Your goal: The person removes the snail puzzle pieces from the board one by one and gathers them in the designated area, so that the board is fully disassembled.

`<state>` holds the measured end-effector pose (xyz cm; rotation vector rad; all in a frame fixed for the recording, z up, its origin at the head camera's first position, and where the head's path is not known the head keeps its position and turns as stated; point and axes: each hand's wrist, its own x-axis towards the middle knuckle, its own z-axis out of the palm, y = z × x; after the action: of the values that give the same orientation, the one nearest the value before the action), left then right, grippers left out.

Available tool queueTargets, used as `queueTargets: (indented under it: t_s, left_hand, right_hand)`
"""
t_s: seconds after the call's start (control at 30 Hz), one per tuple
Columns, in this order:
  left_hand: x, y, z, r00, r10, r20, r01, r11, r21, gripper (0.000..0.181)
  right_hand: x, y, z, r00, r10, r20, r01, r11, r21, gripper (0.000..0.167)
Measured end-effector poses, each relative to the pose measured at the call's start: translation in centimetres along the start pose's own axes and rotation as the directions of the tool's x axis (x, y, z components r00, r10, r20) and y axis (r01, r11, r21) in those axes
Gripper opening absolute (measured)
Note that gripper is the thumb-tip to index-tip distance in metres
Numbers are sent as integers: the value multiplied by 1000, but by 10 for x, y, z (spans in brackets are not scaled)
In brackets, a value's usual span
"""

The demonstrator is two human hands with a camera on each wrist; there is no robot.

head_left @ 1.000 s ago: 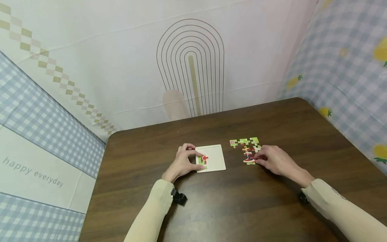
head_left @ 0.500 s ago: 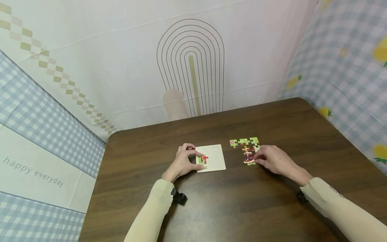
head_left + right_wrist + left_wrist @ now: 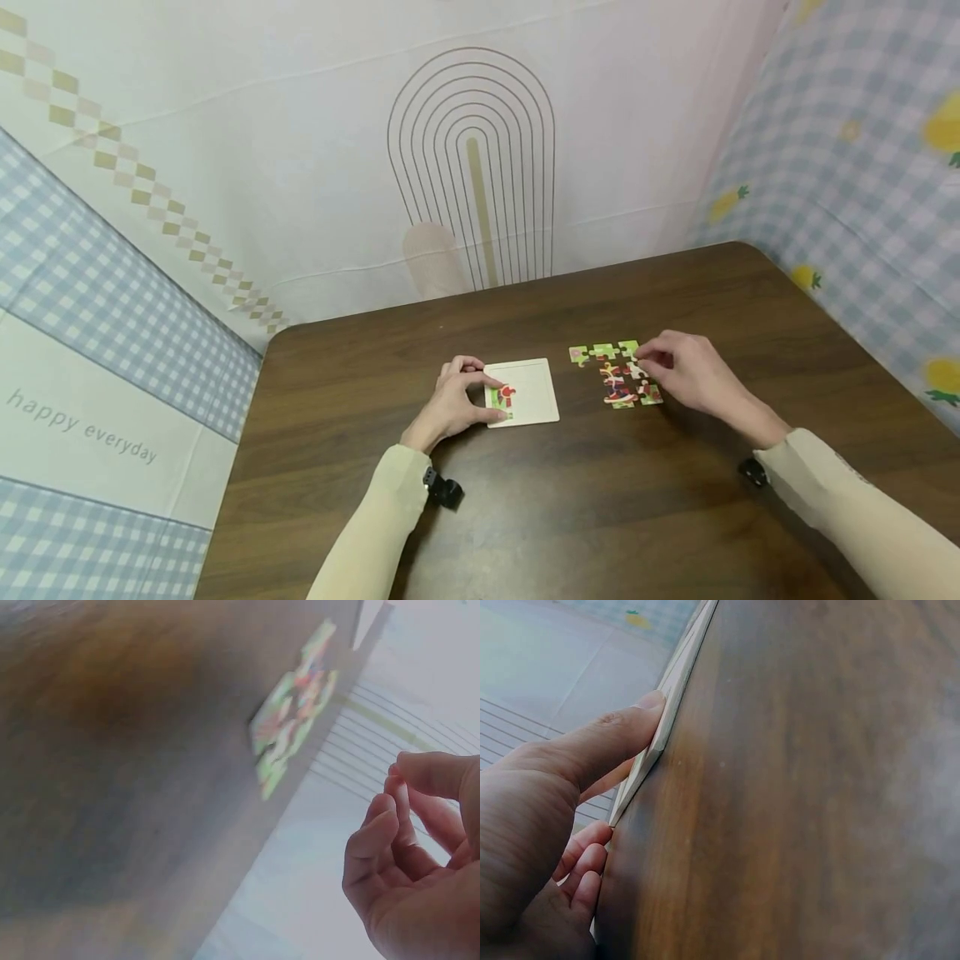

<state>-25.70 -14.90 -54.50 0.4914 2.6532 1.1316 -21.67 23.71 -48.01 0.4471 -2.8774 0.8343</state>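
Note:
My left hand (image 3: 452, 398) holds the left edge of a pale square puzzle tray (image 3: 537, 385), thumb below and index finger above. In the left wrist view, the thumb rests along the edge of the tray (image 3: 664, 727). A few green and red puzzle pieces (image 3: 501, 400) lie in the tray's lower left, partly under the fingers. Above the loose puzzle pieces (image 3: 617, 389) right of the tray is my right hand (image 3: 693, 371), its fingers loosely bent. In the right wrist view, the right hand (image 3: 412, 862) shows no piece between thumb and index finger, though the tips overlap.
Both the tray and the loose pieces lie on a brown wooden table (image 3: 570, 500). A white patterned curtain (image 3: 322, 167) hangs behind its far edge. Blue checked cloth (image 3: 862, 167) stands to the right.
My right hand has lifted off the lower right puzzle piece and moved up and slightly right, uncovering that piece. The left hand and tray stay in place.

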Motion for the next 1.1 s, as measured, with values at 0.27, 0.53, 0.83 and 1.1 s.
queueTargets:
  t_s: [0.27, 0.53, 0.83, 1.1]
  left_hand:
    - [-1, 1, -2, 1000, 9, 0, -9, 1000, 2, 43]
    - [-1, 0, -1, 1000, 13, 0, -13, 1000, 2, 44]
    - [-1, 0, 0, 1000, -8, -6, 8, 999, 36, 66]
    - [-1, 1, -1, 1000, -7, 3, 7, 998, 68, 82]
  right_hand:
    - [9, -27, 17, 999, -25, 35, 23, 998, 56, 7]
    - [26, -61, 51, 990, -69, 123, 57, 993, 101, 10]
    - [57, -90, 92, 963, -128, 238, 106, 989, 102, 13]
    - [76, -97, 115, 941, -126, 314, 112, 992, 61, 15]
